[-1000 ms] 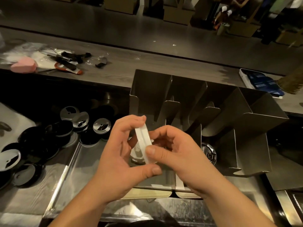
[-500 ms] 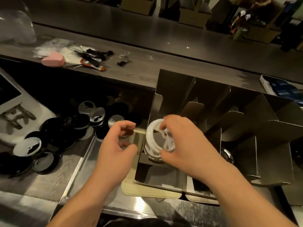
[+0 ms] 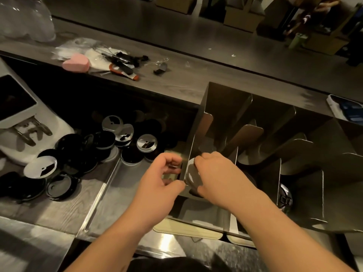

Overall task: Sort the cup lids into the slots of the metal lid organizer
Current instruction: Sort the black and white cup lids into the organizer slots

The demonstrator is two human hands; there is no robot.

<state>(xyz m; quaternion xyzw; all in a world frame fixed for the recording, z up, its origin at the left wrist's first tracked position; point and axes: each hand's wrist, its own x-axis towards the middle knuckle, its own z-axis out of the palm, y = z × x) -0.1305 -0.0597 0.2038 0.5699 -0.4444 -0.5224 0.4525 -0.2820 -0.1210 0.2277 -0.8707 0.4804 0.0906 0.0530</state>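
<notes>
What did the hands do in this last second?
Both hands held the white lid in front of the metal organizer. The left hand let go; the right hand alone lowered it into the leftmost slot and still grips it. The organizer and the pile of black lids stayed put.

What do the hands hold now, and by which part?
The right hand pinches a pale lid by its rim, at the leftmost slot of the organizer. The left hand, loosely curled, seems to hold nothing.
</notes>
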